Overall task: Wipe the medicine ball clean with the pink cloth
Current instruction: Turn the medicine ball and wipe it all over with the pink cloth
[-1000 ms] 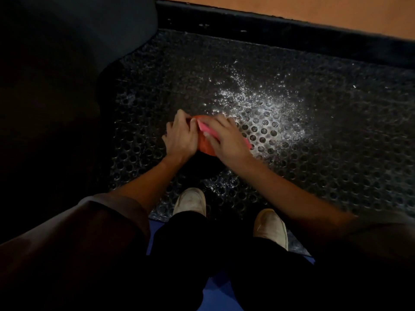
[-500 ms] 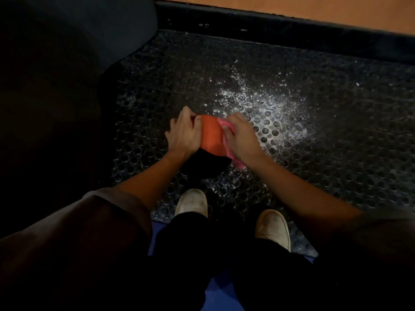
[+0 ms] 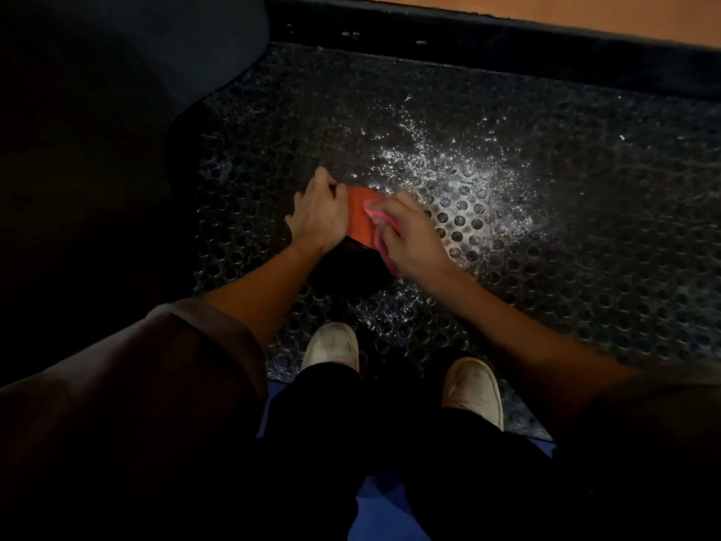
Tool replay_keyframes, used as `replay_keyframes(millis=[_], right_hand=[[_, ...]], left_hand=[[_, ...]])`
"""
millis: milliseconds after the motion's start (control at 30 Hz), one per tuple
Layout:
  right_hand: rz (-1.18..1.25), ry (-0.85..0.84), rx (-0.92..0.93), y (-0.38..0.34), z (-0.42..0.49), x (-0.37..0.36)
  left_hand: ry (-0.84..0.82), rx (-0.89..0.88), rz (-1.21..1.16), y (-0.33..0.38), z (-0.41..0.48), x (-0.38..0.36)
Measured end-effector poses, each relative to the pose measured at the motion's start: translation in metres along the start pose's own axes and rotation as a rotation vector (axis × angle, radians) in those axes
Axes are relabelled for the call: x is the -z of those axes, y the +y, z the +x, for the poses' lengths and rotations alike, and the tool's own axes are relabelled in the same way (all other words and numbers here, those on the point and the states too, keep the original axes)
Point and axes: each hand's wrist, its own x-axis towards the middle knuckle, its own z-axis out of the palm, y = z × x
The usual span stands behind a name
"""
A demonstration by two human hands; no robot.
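medicine ball (image 3: 361,224), orange over black, sits on the holed rubber mat (image 3: 585,267), at 12 o'clock from the shoes (image 3: 331,345). left hand (image 3: 318,218) curls round its 9 o'clock side. right hand (image 3: 415,242) grips the pink cloth (image 3: 374,214), pressed to its 3 o'clock side.

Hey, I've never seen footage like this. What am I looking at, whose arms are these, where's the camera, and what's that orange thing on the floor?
There is no machine here. This is a single view from a camera worn on a person's head, looking down at their own arms and shoes. Below them lies a black rubber mat with round holes, speckled with white spots. On it sits an orange and black medicine ball. The left hand holds it steady, and the right hand presses a pink cloth against its orange part.
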Motion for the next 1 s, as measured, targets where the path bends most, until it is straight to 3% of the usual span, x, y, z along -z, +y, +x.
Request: replay_keyframes(millis=[67,233,433,567,700,767,900,1000], right_hand=[[0.023,0.007,-0.026,0.009,-0.008,0.003],[-0.048,0.032,-0.314,0.023,-0.006,0.007],[0.431,0.193,-0.609,0.015,0.016,0.028],[0.319,0.165,-0.468,0.004,0.018,0.029],[0.019,-0.078,-0.091,-0.013,0.007,0.005],[-0.117,-0.121,0.038,0.002,-0.004,-0.004],[-0.088,-0.036,-0.221,0.015,-0.002,0.003],[-0.087,-0.089,-0.098,0.001,-0.001,-0.002]], left_hand=[[0.001,-0.007,-0.009,-0.003,-0.002,0.001],[0.011,-0.043,-0.006,0.000,-0.009,-0.003],[0.042,-0.027,-0.073,-0.016,-0.022,-0.004],[0.087,0.092,-0.164,-0.020,-0.029,-0.004],[0.136,0.001,-0.104,-0.029,-0.038,-0.008],[0.157,-0.042,-0.074,-0.032,-0.040,-0.010],[0.168,-0.103,-0.061,-0.035,-0.043,-0.009],[0.168,-0.123,-0.060,-0.041,-0.041,-0.007]])
